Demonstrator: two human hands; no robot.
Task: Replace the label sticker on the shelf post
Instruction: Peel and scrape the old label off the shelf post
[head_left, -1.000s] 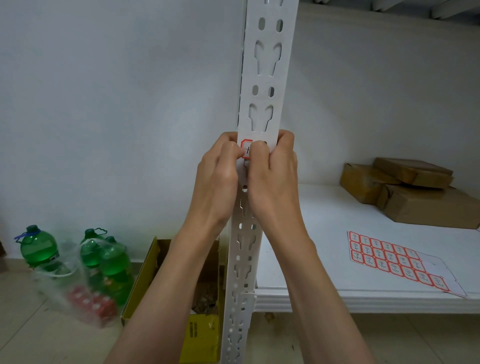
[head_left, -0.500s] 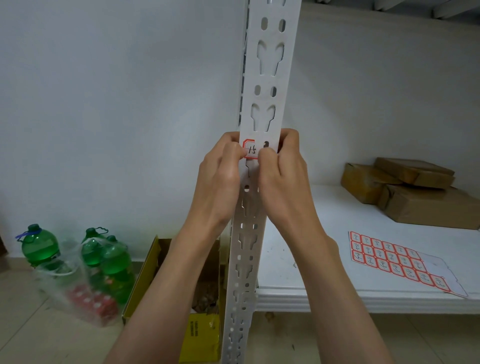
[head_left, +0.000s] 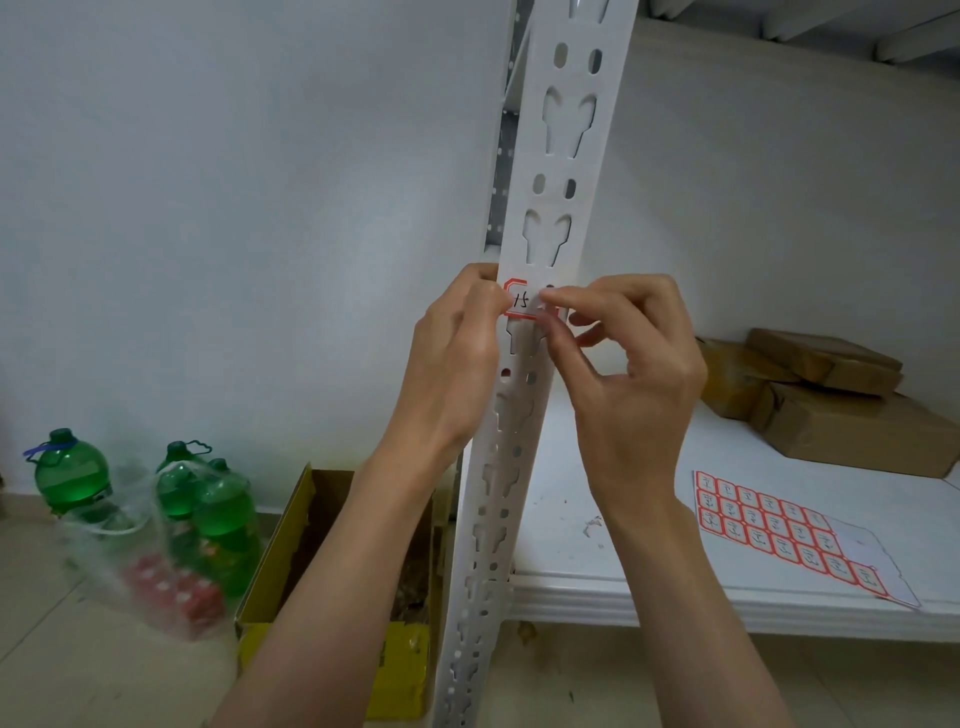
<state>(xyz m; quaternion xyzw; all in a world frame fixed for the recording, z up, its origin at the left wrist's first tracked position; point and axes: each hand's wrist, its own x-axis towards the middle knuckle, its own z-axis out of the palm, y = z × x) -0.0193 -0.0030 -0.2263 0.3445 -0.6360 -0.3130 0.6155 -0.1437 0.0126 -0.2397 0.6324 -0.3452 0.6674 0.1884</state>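
Observation:
A white perforated shelf post (head_left: 561, 171) runs up the middle of the head view. A small white label sticker with a red border and handwritten marks (head_left: 522, 301) sits on the post at hand height. My left hand (head_left: 457, 358) grips the post's left edge, its thumb on the sticker's left end. My right hand (head_left: 631, 374) pinches the sticker's right end between thumb and forefinger. A sheet of several matching red-bordered stickers (head_left: 779, 530) lies on the white shelf board (head_left: 597, 587) to the right.
Brown cardboard parcels (head_left: 831, 395) are stacked at the back right of the shelf. On the floor at left stand green bottles (head_left: 72, 478) in a plastic bag. A yellow open box (head_left: 395, 670) sits beside the post's foot.
My right hand has drawn back from the post's front and now pinches the sticker's right end, uncovering more of the label. The left hand stays on the post's left edge.

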